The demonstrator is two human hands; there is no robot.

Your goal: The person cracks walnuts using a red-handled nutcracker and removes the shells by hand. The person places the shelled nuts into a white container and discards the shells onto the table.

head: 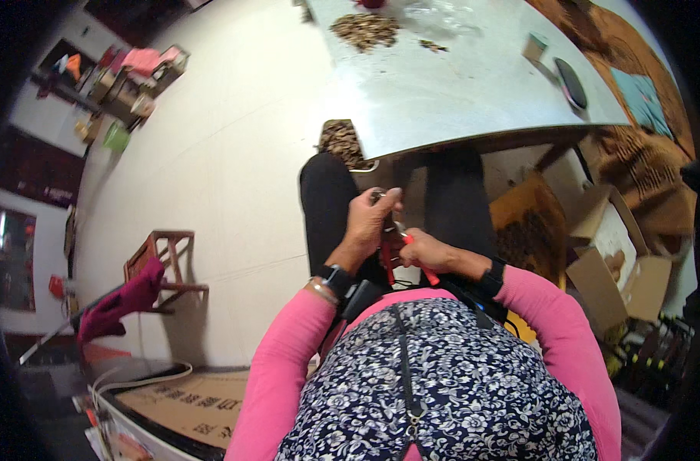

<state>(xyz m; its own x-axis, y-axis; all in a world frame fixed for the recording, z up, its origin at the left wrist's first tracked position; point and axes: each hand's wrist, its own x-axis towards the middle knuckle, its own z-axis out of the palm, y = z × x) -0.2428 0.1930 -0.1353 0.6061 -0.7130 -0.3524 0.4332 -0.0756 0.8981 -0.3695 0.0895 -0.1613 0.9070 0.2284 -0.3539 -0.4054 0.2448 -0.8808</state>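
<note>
My left hand is above my lap, its fingers closed around a small dark brownish piece that I cannot identify. My right hand grips red-handled pliers or cutters, whose metal jaws point up towards my left fingers. The handles spread on both sides of my right fingers. Just beyond my left knee, a tray full of small brown pieces stands by the table's corner. More brown pieces lie in a pile on the table, with a few others beside it.
A clear plastic bag, a small box and a dark oblong case are on the table. An open cardboard box and a yellow container with dark contents stand at right. A wooden stool is at left.
</note>
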